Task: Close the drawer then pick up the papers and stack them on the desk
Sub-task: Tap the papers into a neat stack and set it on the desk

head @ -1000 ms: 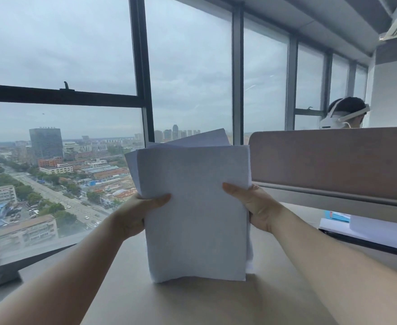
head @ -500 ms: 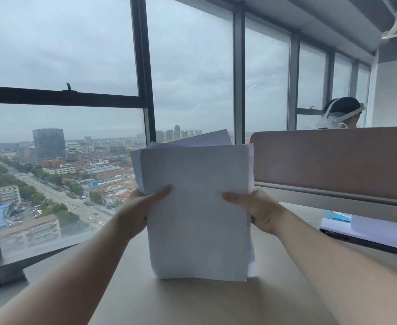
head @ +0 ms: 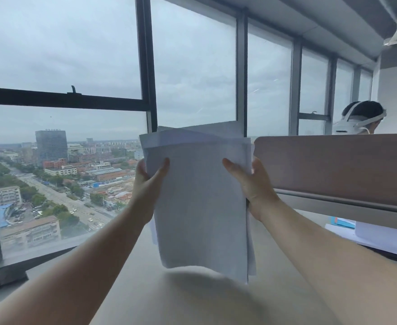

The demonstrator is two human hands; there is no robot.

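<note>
A sheaf of white papers (head: pixel 202 200) stands upright in front of me, its sheets unevenly aligned at the top. My left hand (head: pixel 147 184) grips its left edge, thumb across the front. My right hand (head: pixel 251 184) grips the right edge the same way. The bottom edge of the papers hangs a little above the pale desk (head: pixel 192 299) and tilts slightly. The drawer is out of view.
A brown partition panel (head: pixel 333 170) runs along the desk's right side, with another person's head (head: pixel 361 118) beyond it. White sheets and a blue item (head: pixel 378 238) lie at the right. Large windows (head: pixel 63 148) border the desk's far and left sides.
Both hands have lifted the papers off the desk surface, where the bottom edge rested before. The sheaf now hangs higher and tilted.
</note>
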